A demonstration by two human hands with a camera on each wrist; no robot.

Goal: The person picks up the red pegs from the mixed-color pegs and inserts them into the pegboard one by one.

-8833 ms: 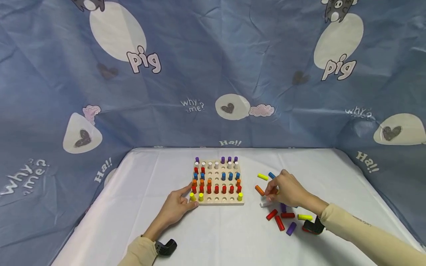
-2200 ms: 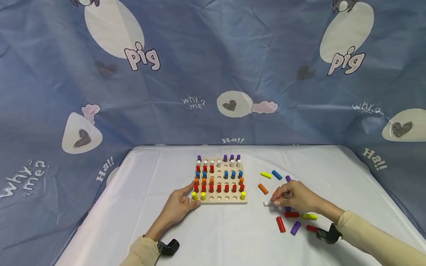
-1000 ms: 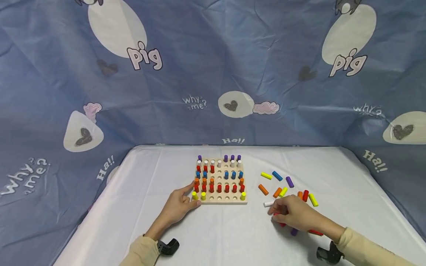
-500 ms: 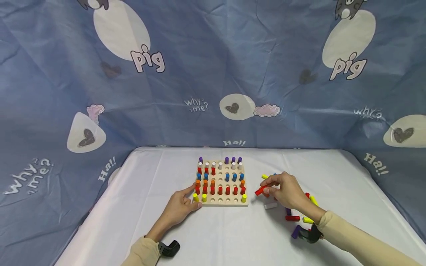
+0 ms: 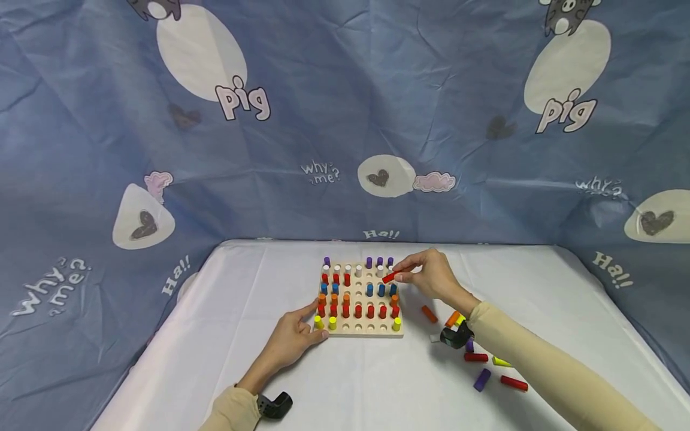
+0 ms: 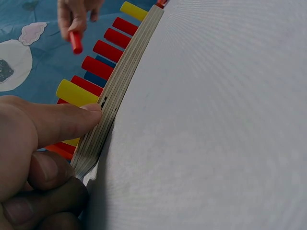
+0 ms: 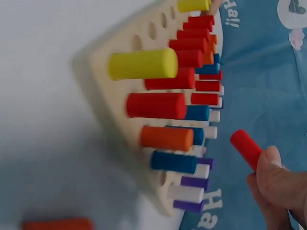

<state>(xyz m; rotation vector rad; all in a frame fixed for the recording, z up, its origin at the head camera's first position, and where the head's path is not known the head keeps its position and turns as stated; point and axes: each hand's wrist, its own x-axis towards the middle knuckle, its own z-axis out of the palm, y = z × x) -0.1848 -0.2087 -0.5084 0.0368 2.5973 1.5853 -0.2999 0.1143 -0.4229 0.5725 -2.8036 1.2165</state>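
Note:
A wooden pegboard (image 5: pixel 363 335) stands on the white table, carrying rows of upright yellow, red, orange, blue, white and purple pegs, with some holes bare. My left hand (image 5: pixel 291 339) holds its front left corner, thumb on the front edge, as the left wrist view shows the thumb (image 6: pixel 72 120) against the board's layered side. Above the board's back right part, my right hand (image 5: pixel 431 276) pinches a red peg (image 5: pixel 389 278) between thumb and fingers. The peg is tilted and clear of the board in the right wrist view, near white pegs (image 7: pixel 186 194).
Loose pegs lie right of the board, among them an orange peg (image 5: pixel 429 314), a red peg (image 5: pixel 514 383) and a purple peg (image 5: pixel 482 379). The right forearm (image 5: pixel 544 353) covers part of that area. A blue printed cloth (image 5: pixel 302 120) hangs behind the table.
My right hand has picked up a red peg from the table and carried it left and back over the board. Earlier, a third red peg went into the third row. The left hand stays put.

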